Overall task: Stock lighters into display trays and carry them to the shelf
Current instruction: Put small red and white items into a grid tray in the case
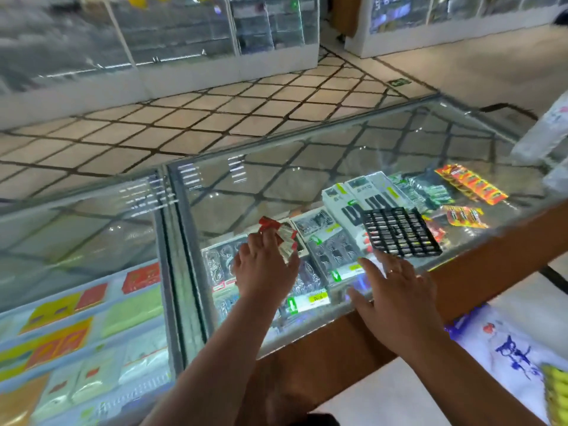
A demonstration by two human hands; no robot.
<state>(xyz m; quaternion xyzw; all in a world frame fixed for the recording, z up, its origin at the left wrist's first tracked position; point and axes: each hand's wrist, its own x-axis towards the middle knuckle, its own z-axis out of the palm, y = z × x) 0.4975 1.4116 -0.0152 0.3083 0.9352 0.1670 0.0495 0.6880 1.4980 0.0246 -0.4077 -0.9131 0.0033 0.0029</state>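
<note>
A black display tray point(401, 232) with a grid of small cells lies flat on the glass counter top point(276, 186), right of centre. My left hand point(264, 269) holds a fanned bunch of lighters point(281, 238) with red tops and silvery bodies, a little left of the tray and above the glass. My right hand point(396, 299) hovers with fingers spread and straight just in front of the tray's near edge, holding nothing. Whether any tray cells hold lighters is too blurred to tell.
Under the glass lie packaged goods: white boxes point(353, 198), orange-red packs point(473, 182), and coloured cards point(61, 315) in the left case. A brown wooden edge point(491, 241) borders the counter. A white printed plastic bag point(516, 352) sits at lower right. Tiled floor and glass cabinets point(153, 35) stand beyond.
</note>
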